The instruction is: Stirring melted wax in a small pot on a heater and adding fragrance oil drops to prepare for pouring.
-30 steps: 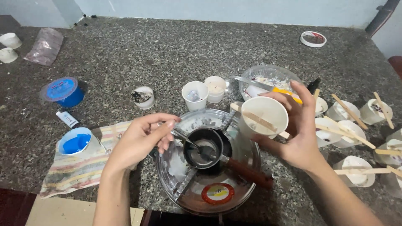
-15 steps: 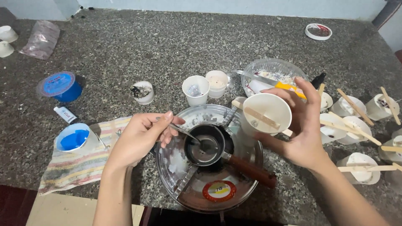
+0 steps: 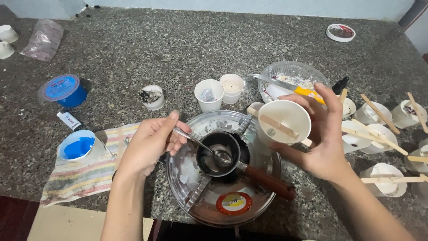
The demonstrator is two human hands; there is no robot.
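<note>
Speckled granite surface (image 3: 133,49), cluttered. Left hand (image 3: 149,143) pinches spoon (image 3: 209,149) dipped in small dark pot (image 3: 220,154) on round burner (image 3: 223,201) near front edge. Right hand (image 3: 323,138) grasps white cup (image 3: 283,122), wooden stick across it; more stick-topped cups (image 3: 383,178) crowd right edge.

Speckled grey-black stone countertop (image 3: 187,49) fills nearly whole view, matte, lit evenly from above, soft shadows only. Beyond countertop's far edge: pale blue-grey wall (image 3: 249,5), plain, running full width. At countertop's far right corner: dark slanted strip against wall, too cut off to tell what. Below countertop's near edge, left: dark red floor (image 3: 13,218), then pale tan panel (image 3: 67,225) just beside it. No window in view.
</note>
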